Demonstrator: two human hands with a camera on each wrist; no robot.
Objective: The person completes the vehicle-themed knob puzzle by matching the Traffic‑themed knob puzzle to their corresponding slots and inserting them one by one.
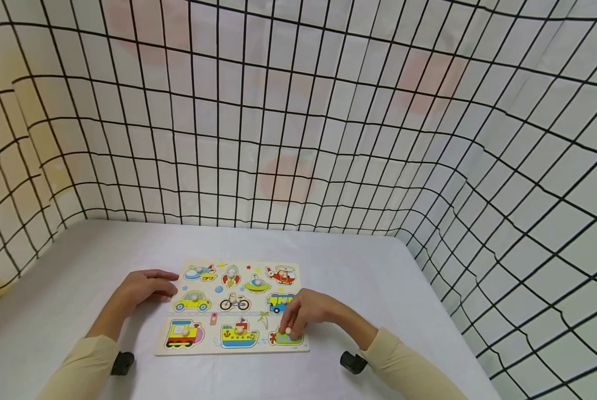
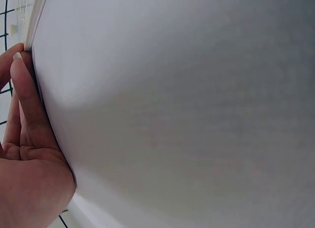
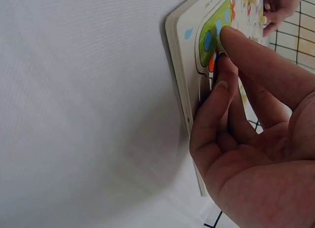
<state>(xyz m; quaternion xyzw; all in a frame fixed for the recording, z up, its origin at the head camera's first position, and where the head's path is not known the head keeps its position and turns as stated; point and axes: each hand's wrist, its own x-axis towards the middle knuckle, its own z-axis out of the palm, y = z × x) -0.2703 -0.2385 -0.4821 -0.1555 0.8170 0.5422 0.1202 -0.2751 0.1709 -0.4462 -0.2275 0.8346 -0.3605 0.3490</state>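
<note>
A wooden peg puzzle board with vehicle pieces lies flat on the table. My right hand reaches over its near right corner and pinches the small knob of the green submarine piece between thumb and fingers. The piece lies in its outline in the right wrist view. My left hand rests on the table at the board's left edge, fingers extended and fingertips right at the side. In the left wrist view, those fingers lie beside the board's edge, with nothing held.
Other knobbed pieces sit in the board, among them a train, a boat, a bus and a yellow car. Black wire grid walls surround the white-covered table at the back and sides.
</note>
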